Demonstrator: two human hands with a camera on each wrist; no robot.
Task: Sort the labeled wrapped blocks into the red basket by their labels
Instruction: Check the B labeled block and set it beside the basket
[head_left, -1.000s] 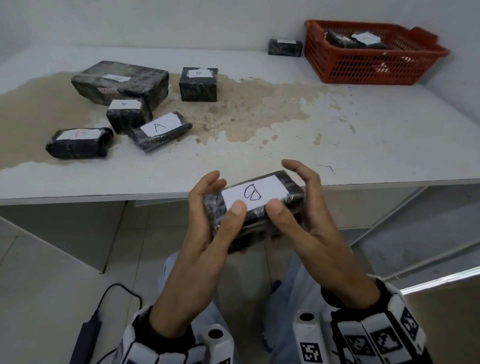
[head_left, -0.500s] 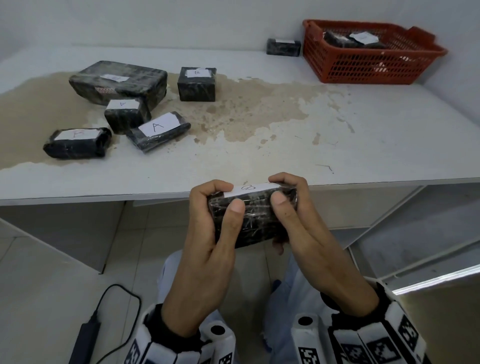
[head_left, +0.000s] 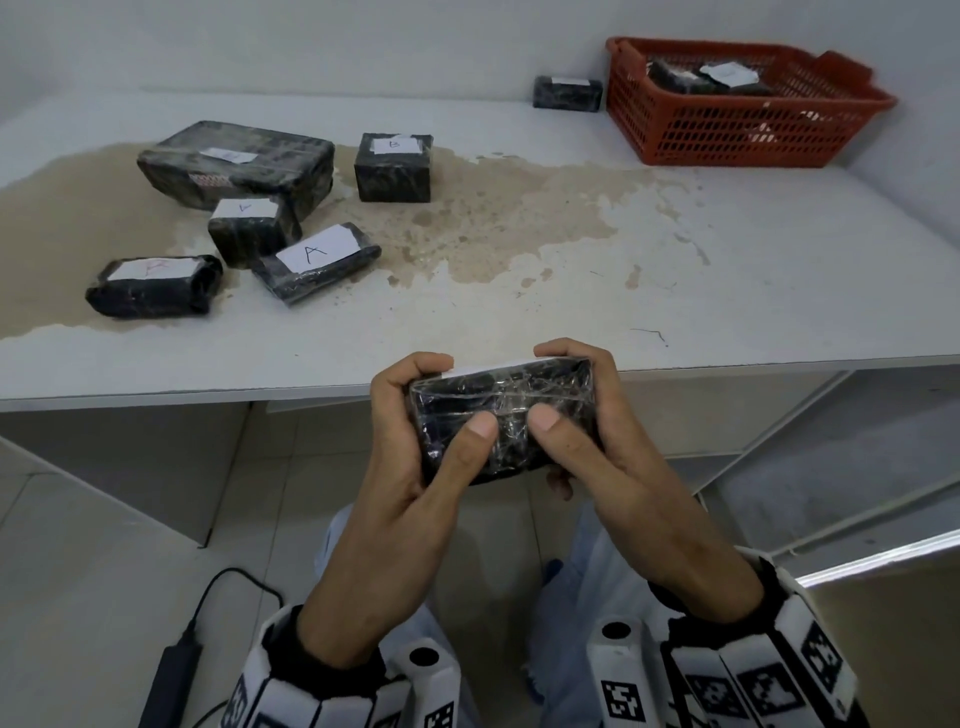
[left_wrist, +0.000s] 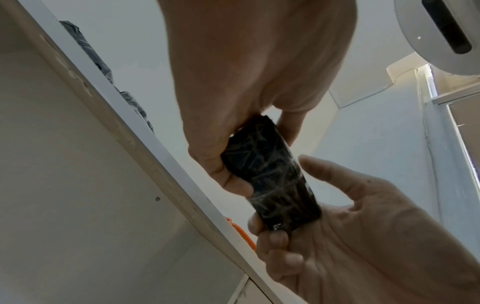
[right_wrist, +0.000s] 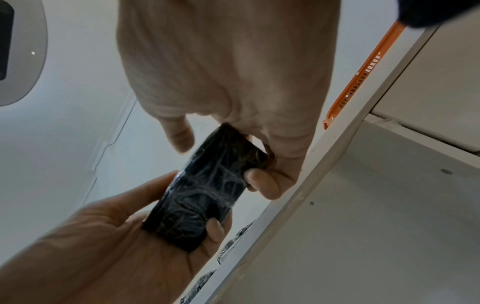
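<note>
I hold a black wrapped block in front of the table edge with both hands. My left hand grips its left end and my right hand its right end, thumbs pressed on the near face. Only a thin white strip of its label shows along the top. The left wrist view shows the block from below, and so does the right wrist view, where the block sits between both hands. The red basket stands at the far right with labeled blocks inside.
Several wrapped blocks lie on the stained white table at the left: a large one, a "B" block, an "A" block. One more block sits left of the basket. A power adapter lies on the floor.
The held block has been tipped so its "B" label, which faced the camera, now points away and upward. Both thumbs have slid onto the near black face.
</note>
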